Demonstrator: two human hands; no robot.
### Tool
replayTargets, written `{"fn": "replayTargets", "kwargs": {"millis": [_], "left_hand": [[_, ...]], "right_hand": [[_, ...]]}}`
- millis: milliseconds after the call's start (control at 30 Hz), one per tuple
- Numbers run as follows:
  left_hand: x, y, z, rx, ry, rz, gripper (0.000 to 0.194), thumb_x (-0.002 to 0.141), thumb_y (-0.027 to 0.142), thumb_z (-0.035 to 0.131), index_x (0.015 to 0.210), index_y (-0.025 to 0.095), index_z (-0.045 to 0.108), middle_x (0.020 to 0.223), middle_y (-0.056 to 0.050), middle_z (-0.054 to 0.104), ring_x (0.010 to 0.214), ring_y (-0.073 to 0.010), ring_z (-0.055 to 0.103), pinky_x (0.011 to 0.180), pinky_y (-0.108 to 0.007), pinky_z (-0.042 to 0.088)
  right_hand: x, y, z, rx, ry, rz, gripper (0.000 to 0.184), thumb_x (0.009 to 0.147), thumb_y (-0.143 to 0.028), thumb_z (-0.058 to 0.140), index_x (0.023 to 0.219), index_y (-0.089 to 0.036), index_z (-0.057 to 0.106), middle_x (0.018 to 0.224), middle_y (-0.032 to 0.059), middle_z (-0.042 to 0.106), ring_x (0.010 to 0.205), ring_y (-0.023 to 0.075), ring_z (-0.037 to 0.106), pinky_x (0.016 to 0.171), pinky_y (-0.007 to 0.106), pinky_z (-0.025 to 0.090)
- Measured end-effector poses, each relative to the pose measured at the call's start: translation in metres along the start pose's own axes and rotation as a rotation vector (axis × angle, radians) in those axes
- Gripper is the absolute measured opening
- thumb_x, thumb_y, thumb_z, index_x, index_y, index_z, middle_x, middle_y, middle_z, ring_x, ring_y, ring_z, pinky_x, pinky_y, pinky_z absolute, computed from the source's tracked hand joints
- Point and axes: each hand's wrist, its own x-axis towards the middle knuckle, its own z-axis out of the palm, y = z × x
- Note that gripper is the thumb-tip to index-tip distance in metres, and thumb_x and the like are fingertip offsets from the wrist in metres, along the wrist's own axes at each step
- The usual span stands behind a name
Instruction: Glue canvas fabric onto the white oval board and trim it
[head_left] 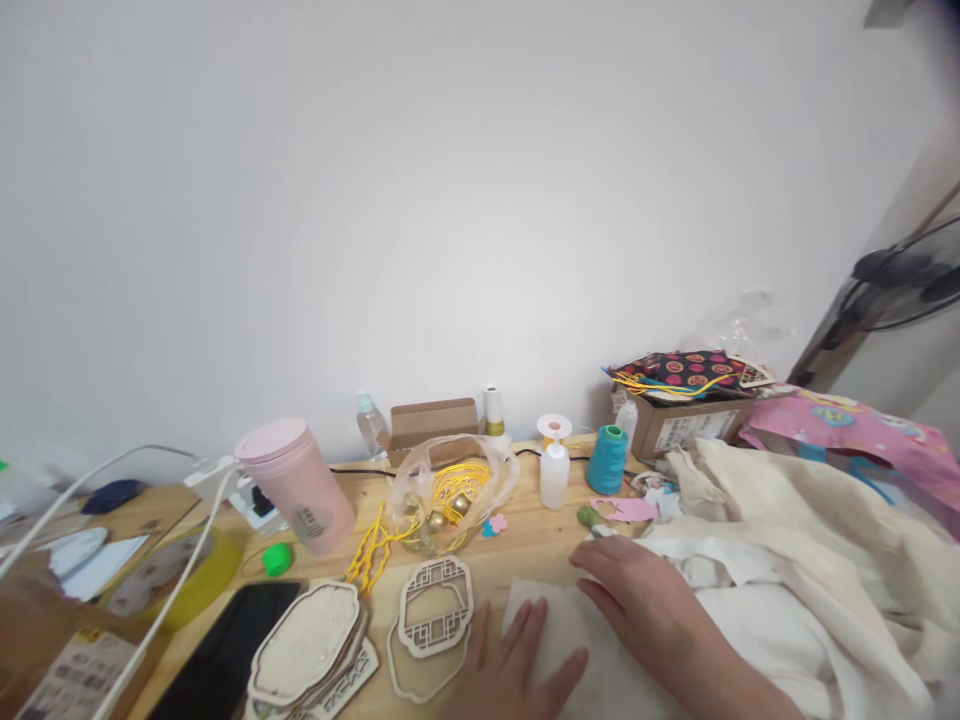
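Near the front of the light wooden table (517, 560), a thin white translucent sheet (559, 605) lies beneath the person's two bare hands. The left hand (510, 680) rests on the sheet's left side, palm down, fingers spread and pointing toward the back edge, thumb held out to the right. The right hand (637, 600) reaches across the sheet's right side, its index and middle fingers stretched leftward and slightly apart; the thumb is hidden, so one cannot tell whether it pinches anything. Just left of the left hand, a pale wooden frame with cut-out lattice (437, 632) overlaps a plain pale scalloped outline (420, 697). Farther toward the left edge lie a stack of pale scalloped wooden plaques (304, 645) and, beside it, a black smartphone (232, 650). Behind the frames, an open clear plastic bag (499, 465) holds yellow cord (459, 488) and round gold-coloured beads (437, 520). Nearer the back edge, a small white squeeze bottle (554, 478) stands left of a teal cone of thread (607, 462). Crumpled cream fabric (810, 560) covers the right side, just beside the right hand, and a brown cardboard box (645, 425) sits behind it near the back right corner.
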Motion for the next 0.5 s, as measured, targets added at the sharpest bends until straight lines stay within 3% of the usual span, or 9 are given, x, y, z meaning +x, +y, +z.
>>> {"fn": "replayTargets", "kwargs": {"millis": [100, 233, 300, 367, 400, 500], "left_hand": [[0.009, -0.002, -0.006, 0.062, 0.064, -0.040, 0.034, 0.084, 0.035, 0.036, 0.110, 0.022, 0.052, 0.102, -0.004, 0.067, 0.095, -0.0170, 0.058, 0.089, -0.033, 0.034], [0.002, 0.018, 0.016, 0.082, 0.101, -0.077, 0.028, 0.084, 0.025, 0.037, 0.103, 0.019, 0.057, 0.105, 0.000, 0.066, 0.101, -0.0138, 0.054, 0.105, -0.036, 0.010], [-0.004, 0.029, 0.031, 0.052, 0.168, -0.210, 0.029, 0.085, 0.022, 0.034, 0.101, 0.021, 0.058, 0.102, 0.002, 0.067, 0.104, -0.0130, 0.052, 0.106, -0.042, 0.005], [-0.009, 0.035, 0.043, 0.028, 0.252, -0.272, 0.031, 0.087, 0.026, 0.031, 0.100, 0.022, 0.058, 0.096, 0.003, 0.069, 0.109, -0.0113, 0.048, 0.106, -0.042, 0.005], [-0.010, 0.037, 0.046, 0.023, 0.273, -0.276, 0.033, 0.086, 0.032, 0.030, 0.100, 0.022, 0.059, 0.094, 0.002, 0.070, 0.110, -0.0117, 0.047, 0.106, -0.042, 0.005], [-0.015, 0.039, 0.047, 0.036, 0.176, -0.282, 0.036, 0.086, 0.035, 0.030, 0.107, 0.020, 0.056, 0.103, -0.001, 0.067, 0.106, -0.0128, 0.051, 0.106, -0.041, 0.001]], "right_hand": [[0.014, -0.001, -0.003, 0.004, -0.062, -0.006, 0.018, 0.070, -0.008, 0.056, 0.076, -0.021, 0.068, 0.075, 0.0036, 0.070, 0.076, 0.0217, 0.063, 0.064, 0.030, 0.051], [0.003, -0.005, 0.017, -0.010, 0.042, -0.047, 0.020, 0.074, -0.011, 0.053, 0.088, -0.019, 0.066, 0.090, 0.0056, 0.070, 0.084, 0.0202, 0.063, 0.072, 0.030, 0.050], [-0.011, -0.005, 0.038, -0.066, 0.146, -0.237, 0.024, 0.078, -0.017, 0.050, 0.098, -0.017, 0.063, 0.100, 0.0069, 0.067, 0.091, 0.0195, 0.062, 0.079, 0.029, 0.049], [-0.023, -0.001, 0.059, -0.150, 0.230, -0.473, 0.030, 0.080, -0.030, 0.047, 0.101, -0.013, 0.061, 0.099, 0.0081, 0.068, 0.088, 0.0181, 0.063, 0.073, 0.025, 0.050], [-0.028, 0.001, 0.068, -0.214, 0.303, -0.500, 0.032, 0.081, -0.032, 0.045, 0.101, -0.012, 0.061, 0.099, 0.0091, 0.067, 0.088, 0.0177, 0.063, 0.070, 0.023, 0.051], [-0.036, 0.009, 0.084, -0.321, 0.384, -0.545, 0.036, 0.083, -0.037, 0.043, 0.102, -0.012, 0.060, 0.099, 0.0074, 0.068, 0.088, 0.0162, 0.063, 0.069, 0.022, 0.050]]}}
